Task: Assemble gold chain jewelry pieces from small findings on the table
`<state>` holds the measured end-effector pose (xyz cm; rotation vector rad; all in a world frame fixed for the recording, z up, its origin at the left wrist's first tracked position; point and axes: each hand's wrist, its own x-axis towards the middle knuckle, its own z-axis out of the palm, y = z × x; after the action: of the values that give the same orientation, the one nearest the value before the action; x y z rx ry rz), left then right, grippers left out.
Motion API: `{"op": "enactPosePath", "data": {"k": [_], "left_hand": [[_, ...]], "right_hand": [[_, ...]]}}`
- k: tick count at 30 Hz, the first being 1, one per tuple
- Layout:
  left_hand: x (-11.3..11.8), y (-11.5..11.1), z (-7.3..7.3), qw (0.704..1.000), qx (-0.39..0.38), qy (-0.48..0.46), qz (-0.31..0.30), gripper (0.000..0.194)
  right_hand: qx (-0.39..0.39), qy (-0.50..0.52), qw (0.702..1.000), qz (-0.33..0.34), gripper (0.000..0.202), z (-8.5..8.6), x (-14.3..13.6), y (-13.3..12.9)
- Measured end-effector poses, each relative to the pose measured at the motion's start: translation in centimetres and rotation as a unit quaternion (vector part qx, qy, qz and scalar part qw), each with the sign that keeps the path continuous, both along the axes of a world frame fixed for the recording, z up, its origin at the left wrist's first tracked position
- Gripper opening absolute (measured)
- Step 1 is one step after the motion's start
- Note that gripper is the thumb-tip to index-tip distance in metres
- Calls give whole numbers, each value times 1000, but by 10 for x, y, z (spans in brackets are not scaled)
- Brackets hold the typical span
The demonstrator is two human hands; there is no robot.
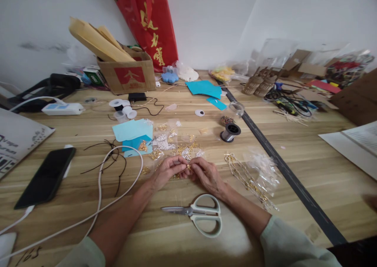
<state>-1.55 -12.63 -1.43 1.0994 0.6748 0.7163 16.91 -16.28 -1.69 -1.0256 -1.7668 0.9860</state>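
My left hand [170, 170] and my right hand [208, 175] meet over the middle of the table, fingertips pinched together. Between them shows a small gold bead [189, 167]; its finer details are too small to make out. Just beyond my fingers lie loose gold beads [193, 145] and silver beads [185, 153], with more silver beads [163, 142] in a clear bag. Scissors with pale green handles [220, 208] rest near my forearms, blades pointing left. Right of my right hand are gold chains [246, 180] with beads on them, beside crumpled clear bags [262, 166].
A wire spool [230, 133] stands beyond my hands, near a clear jar [236, 109] on its side. Blue cards [132, 130], a white cable [100, 180] and a phone [45, 176] lie leftward. A cardboard box [126, 76] and red bag [150, 27] stand at the back.
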Motion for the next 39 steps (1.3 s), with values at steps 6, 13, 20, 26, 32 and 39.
{"op": "enactPosePath", "data": {"k": [6,13,20,26,32,39], "left_hand": [[1,0,1,1000,5,24,-2,29],[2,0,4,996,28,79,2,36],[2,-1,4,997,31,77,-3,41],[1,-1,5,997,24,75,-14,40],[3,-2,6,996,40,79,-23,34],[3,-3,6,995,44,87,-21,35]], "right_hand": [[-27,17,999,0,20,1,0,-1],[-32,6,999,-17,22,0,0,-1],[-39,-12,999,-23,23,2,0,-1],[-42,-15,999,-31,24,4,1,-1],[-54,6,998,-24,25,4,0,-3],[-66,14,998,-6,25,6,-1,-4]]}}
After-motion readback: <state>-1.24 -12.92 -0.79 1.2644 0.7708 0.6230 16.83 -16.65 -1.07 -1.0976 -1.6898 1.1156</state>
